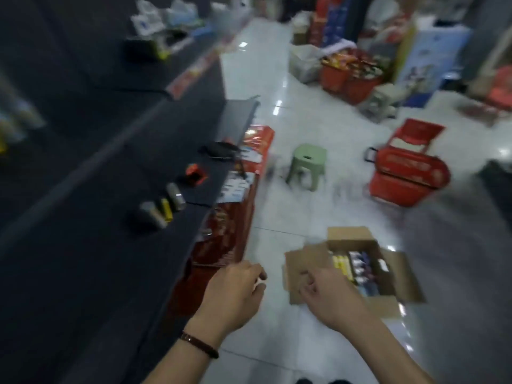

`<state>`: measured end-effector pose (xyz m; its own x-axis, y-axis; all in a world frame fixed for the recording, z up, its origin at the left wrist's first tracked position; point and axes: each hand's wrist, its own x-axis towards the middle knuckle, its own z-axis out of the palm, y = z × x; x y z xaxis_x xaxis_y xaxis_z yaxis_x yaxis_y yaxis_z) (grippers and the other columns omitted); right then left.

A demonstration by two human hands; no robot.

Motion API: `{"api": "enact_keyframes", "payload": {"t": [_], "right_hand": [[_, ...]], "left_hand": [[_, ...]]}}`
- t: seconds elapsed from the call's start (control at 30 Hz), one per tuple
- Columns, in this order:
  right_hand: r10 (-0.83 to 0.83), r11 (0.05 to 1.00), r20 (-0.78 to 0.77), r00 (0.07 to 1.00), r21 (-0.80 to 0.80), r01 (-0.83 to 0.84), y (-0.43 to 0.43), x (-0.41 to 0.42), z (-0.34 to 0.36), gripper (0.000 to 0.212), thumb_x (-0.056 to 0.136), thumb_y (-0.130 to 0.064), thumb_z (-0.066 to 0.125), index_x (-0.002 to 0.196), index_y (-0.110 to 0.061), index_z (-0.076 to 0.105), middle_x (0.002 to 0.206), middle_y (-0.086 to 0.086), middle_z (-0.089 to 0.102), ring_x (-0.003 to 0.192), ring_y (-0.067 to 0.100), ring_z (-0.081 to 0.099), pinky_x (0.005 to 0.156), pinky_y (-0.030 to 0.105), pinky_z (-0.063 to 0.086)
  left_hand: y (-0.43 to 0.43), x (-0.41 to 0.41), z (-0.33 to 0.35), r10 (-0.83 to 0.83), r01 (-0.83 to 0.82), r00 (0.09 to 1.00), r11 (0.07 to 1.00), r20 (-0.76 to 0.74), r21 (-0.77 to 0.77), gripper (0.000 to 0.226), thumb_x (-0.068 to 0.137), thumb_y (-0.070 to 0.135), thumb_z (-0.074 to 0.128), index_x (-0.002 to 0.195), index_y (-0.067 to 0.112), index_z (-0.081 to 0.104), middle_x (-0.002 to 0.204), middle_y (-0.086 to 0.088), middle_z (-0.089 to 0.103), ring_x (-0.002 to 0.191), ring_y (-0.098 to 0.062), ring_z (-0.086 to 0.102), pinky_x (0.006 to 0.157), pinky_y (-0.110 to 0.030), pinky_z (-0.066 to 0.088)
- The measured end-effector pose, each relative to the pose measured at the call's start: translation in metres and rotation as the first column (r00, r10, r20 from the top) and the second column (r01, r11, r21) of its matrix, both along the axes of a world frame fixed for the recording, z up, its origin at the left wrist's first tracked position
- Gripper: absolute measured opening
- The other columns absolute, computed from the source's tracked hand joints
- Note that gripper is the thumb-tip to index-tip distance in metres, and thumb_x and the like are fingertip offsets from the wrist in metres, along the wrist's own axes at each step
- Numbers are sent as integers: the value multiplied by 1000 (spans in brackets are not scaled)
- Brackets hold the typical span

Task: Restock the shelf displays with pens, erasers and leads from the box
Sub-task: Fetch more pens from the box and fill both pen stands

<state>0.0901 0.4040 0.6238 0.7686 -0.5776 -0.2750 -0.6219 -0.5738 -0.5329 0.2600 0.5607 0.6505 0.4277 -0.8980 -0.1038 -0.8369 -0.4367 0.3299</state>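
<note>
Here, in the head view, an open brown cardboard box (304,257) sits on the glossy white tiled floor (291,342) with its flaps folded out. Inside it, yellow packs (342,266) lie along its left wall, with dark blue-and-white packs (363,268) beside them; blur hides what they are.

The right hand (329,293) hovers over the box's left flap, near its front corner. Its fingers are curled inward, the thumb close to the forefinger, and I cannot tell whether they pinch anything. The left hand (235,292) hangs just left of the box, apart from it, with its fingers also curled. A small pale blur shows at its fingertips (255,270), and I cannot tell whether it is held. A dark brown bracelet (199,343) circles that wrist.

Left of the box runs a dark flat shelf (83,245) bearing small grey and yellow tubes (163,209) and, farther back, a small red pack (195,173). Shiny red packets (227,234) stand stacked between the shelf and the box. Beyond the box stands a pale green plastic stool (306,166). Beyond the box and to its right is a red plastic shopping basket (407,173).
</note>
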Motion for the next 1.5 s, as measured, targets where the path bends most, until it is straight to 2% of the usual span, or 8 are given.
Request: {"api": "enact_keyframes", "payload": {"t": [0.23,0.4,0.6,0.8,0.93,1.1,1.3,1.5], "right_hand": [[-316,934,-233,920,94,344,-118,-156,-56,40,101,-44,64,136,-24,61,133,1,65,117,23,66,93,33,53],[-410,869,-362,837,123,479,-183,-207,-99,42,101,-49,61,136,-24,62,129,3,66,113,21,64,94,34,52],[-458,808,-488,743,121,577,-276,-230,-149,40,103,-49,59,136,-26,61,128,1,63,115,22,62,95,39,55],[-410,808,-511,755,179,561,-396,-245,-263,38,104,-40,60,136,-20,63,128,6,64,115,25,63,94,39,56],[-315,843,-542,779,217,492,-473,-257,-387,38,104,-34,59,138,-17,61,133,10,60,121,30,61,99,43,55],[-287,860,-532,797,224,459,-546,-266,-568,29,105,-24,56,131,-17,66,127,12,65,115,31,66,91,39,58],[-567,727,-357,742,206,655,-591,-264,-735,22,107,-38,57,113,-17,55,111,4,60,91,21,58,73,38,50],[-546,699,-314,777,340,629,-583,-289,-821,34,100,-56,63,101,-28,45,92,-6,61,80,8,60,62,27,46]], "left_hand": [[-168,-107,-78,-233,271,954,939,-187,211,26,101,47,53,118,35,69,112,11,71,104,-15,66,89,-36,56],[-266,-147,-130,-324,424,893,837,-312,345,23,101,43,54,113,32,70,109,4,73,99,-21,69,83,-39,59],[-383,-163,-210,-323,549,800,732,-505,402,14,105,39,54,112,33,65,95,11,66,83,-8,61,72,-28,51],[-500,-174,-330,-141,548,741,691,-656,472,12,105,35,58,106,33,70,103,10,71,94,-10,67,87,-29,57],[-557,-185,-438,-53,473,770,717,-636,512,12,104,25,58,104,28,69,106,9,68,94,-6,63,77,-22,50],[-608,-221,-614,-8,413,806,724,-592,553,24,98,17,59,88,39,64,104,9,69,102,-17,67,85,-28,53],[-653,-283,-793,-58,394,839,751,-542,530,30,96,12,65,125,13,71,125,-9,69,118,-29,66,100,-36,54],[-675,-310,-902,-222,353,932,731,-286,584,46,94,13,73,137,7,57,133,-16,61,121,-32,62,100,-44,57]]}}
